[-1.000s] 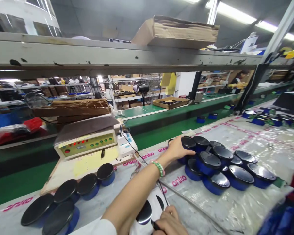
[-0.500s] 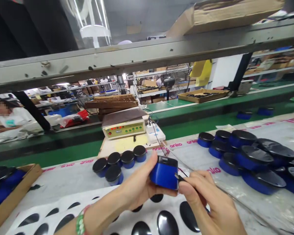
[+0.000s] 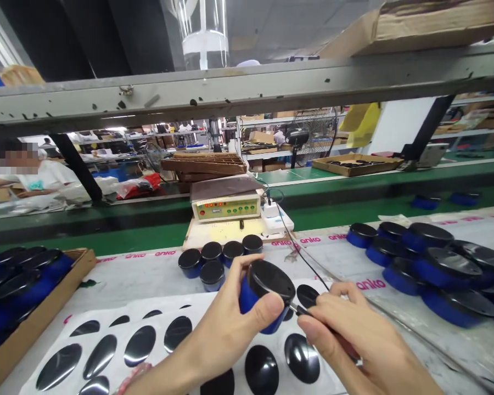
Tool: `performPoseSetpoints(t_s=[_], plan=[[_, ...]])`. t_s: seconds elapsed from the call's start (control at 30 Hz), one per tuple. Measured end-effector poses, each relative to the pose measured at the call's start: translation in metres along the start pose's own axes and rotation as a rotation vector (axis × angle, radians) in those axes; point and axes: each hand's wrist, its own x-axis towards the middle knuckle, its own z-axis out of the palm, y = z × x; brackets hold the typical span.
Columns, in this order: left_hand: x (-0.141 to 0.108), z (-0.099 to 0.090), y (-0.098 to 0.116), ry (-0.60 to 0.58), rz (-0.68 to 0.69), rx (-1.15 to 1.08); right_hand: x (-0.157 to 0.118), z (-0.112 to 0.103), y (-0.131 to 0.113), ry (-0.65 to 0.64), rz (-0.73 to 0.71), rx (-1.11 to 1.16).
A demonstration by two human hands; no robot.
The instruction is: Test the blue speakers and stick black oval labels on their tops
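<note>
A round blue case with a glossy black top (image 3: 270, 280) is in my left hand (image 3: 234, 312), thumb over the top and fingers around the far side. My right hand (image 3: 349, 329) pinches a thin black cable plug (image 3: 300, 310), whose metal tip meets the right side of the case. Whether the tip is inserted cannot be told. Below both hands lie white sheets bearing black oval stickers (image 3: 262, 368). Several small blue and black cases (image 3: 212, 274) stand just beyond my left hand.
More blue cases (image 3: 448, 263) are heaped on the right; a cardboard box (image 3: 61, 293) holds others at left. Behind stands a tester with red lights (image 3: 226, 207). A metal beam (image 3: 230, 90) crosses overhead. A person (image 3: 45, 173) sits at far left.
The view has shifted left. My left hand has turned the case, so its black top now faces me instead of its labelled side. The plug in my right hand now meets the case's side.
</note>
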Motion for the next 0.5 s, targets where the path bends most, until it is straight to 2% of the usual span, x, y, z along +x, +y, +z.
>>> performPoseSetpoints(t_s=[0.2,0.3,0.37,0.5], plan=[[-0.005,0.001,-0.008,0.011,-0.057,0.139,-0.002,0.005,-0.001,0.053,-0.039,-0.056],[-0.007,0.002,-0.021,0.04,0.02,0.32,-0.004,0.011,-0.001,0.099,-0.046,-0.116],[-0.006,0.004,-0.028,0.078,0.21,0.484,-0.008,0.014,0.001,0.113,-0.032,-0.07],[-0.004,0.01,-0.027,0.179,0.804,0.831,-0.026,0.021,0.014,0.054,0.11,0.122]])
